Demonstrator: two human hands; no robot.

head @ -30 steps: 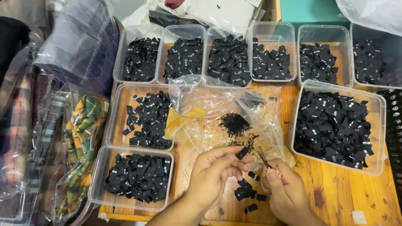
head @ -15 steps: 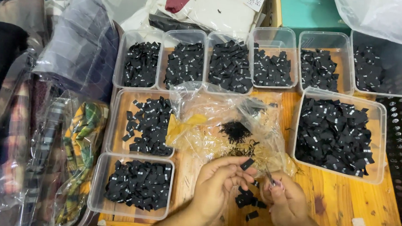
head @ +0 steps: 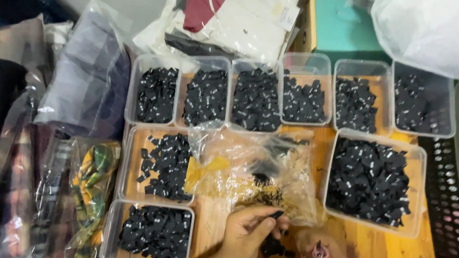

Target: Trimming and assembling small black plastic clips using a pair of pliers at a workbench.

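At lower centre, left hand point(head: 244, 236) is pinching 1 black tag point(head: 276, 215), right hand point(head: 320, 252) blurred, finger state unclear; 9 tubs point(head: 373, 139) holding sorted tags, loose pile point(head: 272, 247) remaining.

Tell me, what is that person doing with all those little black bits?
A person sits at a wooden table covered with clear plastic tubs full of small black tags. The left hand pinches one black tag at its fingertips, beside a crinkly clear bag. The right hand is blurred, so what it holds is unclear. A few loose tags lie between the hands.
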